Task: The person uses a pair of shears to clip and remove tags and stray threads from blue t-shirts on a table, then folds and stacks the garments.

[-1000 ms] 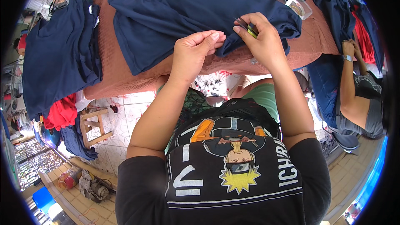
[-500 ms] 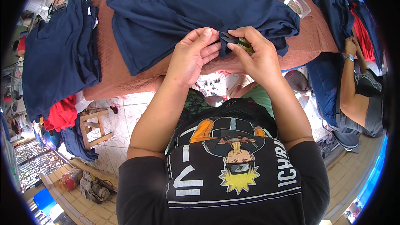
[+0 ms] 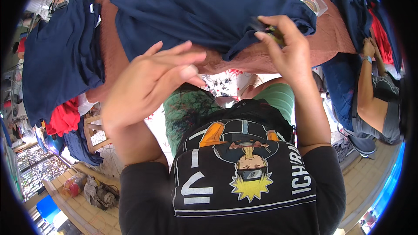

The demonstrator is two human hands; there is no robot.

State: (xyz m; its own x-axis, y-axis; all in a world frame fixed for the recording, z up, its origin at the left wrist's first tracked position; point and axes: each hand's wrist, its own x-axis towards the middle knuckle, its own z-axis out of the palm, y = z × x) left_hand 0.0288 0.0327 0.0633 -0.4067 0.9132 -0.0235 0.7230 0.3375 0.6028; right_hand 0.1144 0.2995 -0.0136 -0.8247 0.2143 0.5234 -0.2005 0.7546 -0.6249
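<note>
A navy garment (image 3: 196, 15) lies spread and creased over the brown quilted cloth (image 3: 114, 76) of the table. Above its near right edge, my right hand (image 3: 291, 50) is closed around small thread snips (image 3: 276, 35) with a yellow-green and black handle; their blades are blurred. My left hand (image 3: 150, 78) is lifted off the garment, over my lap and the table's near edge. Its fingers are apart and it holds nothing. Dark loose threads (image 3: 191, 109) cling to the green cloth on my left thigh.
Stacked navy garments (image 3: 61, 56) hang off the table's left side, with red cloth (image 3: 64, 117) beneath. A clear plastic container (image 3: 315, 3) sits at the far right. Below on the left stands a wooden stool (image 3: 93, 131). Another person's arm (image 3: 365, 87) is at the right.
My left hand has let go of the garment's edge and swung left and toward me, its fingers spreading. My right hand has moved slightly right and away with the thread snips.
</note>
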